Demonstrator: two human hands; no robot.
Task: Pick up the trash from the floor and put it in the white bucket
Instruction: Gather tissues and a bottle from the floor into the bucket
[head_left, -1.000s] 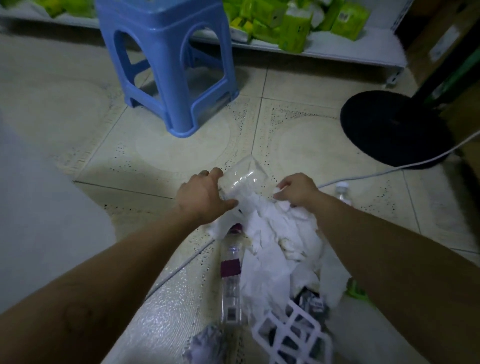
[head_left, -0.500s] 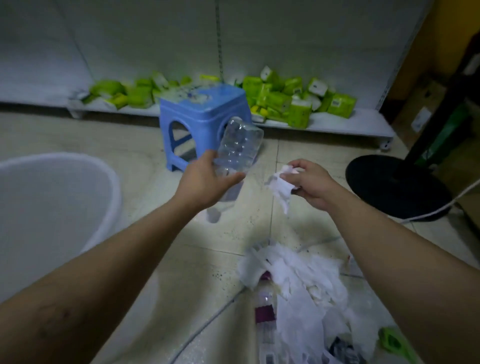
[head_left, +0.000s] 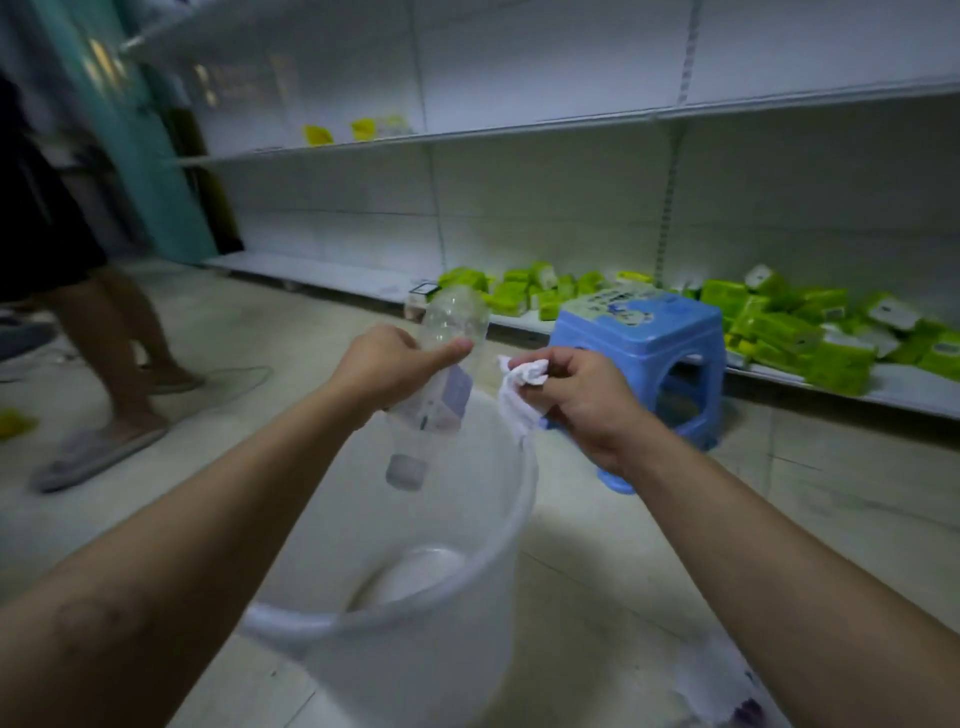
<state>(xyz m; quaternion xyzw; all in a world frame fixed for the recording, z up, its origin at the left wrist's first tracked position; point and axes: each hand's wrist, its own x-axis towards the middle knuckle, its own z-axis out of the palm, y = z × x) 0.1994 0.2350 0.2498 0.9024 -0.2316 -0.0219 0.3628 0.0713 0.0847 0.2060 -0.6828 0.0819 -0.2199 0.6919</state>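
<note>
My left hand (head_left: 387, 366) grips a clear plastic bottle (head_left: 441, 374) upside down, its cap end hanging over the mouth of the white bucket (head_left: 511, 499). My right hand (head_left: 576, 397) pinches a crumpled white tissue (head_left: 519, 389) just above the bucket's far right rim. The bucket stands on the tiled floor below my forearms, with something pale lying at its bottom. A bit of white trash (head_left: 722, 686) shows on the floor at the lower right.
A blue plastic stool (head_left: 649, 353) stands right behind the bucket. Green packets (head_left: 779, 322) lie along the bottom white shelf (head_left: 893, 395). A person's legs in grey slippers (head_left: 98, 452) stand at the left, near a cable on the floor.
Both hands lifted from the trash pile with the bottle and tissue and swung left over the bucket. The view rose and turned left, so the pile is mostly out of sight.
</note>
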